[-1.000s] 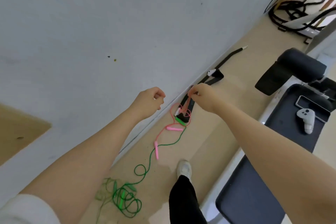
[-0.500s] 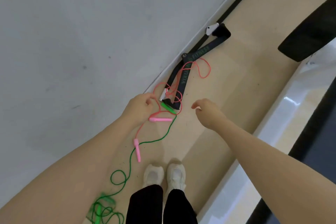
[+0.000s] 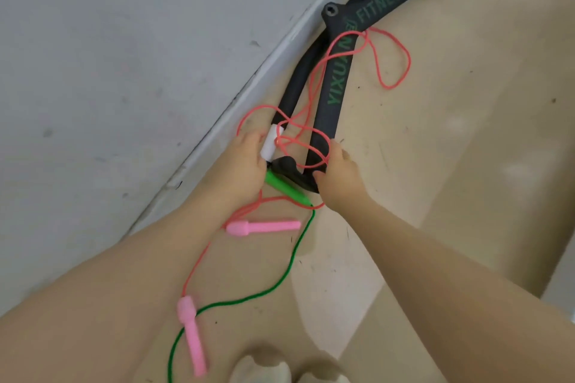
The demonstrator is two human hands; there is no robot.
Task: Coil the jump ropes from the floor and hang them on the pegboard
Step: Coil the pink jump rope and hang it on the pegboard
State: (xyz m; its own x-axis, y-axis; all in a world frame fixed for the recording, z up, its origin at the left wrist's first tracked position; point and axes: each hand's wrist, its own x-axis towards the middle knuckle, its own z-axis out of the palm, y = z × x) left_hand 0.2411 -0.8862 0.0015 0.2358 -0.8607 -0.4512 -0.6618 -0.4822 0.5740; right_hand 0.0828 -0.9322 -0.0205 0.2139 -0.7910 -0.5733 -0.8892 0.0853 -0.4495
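Hands (image 3: 239, 165) at rope-tangled exercise bar (image 3: 336, 84)

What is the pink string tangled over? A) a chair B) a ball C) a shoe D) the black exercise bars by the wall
D: the pink string loops across the black exercise bars lying along the wall, and both hands reach in at the lower end of the bars.
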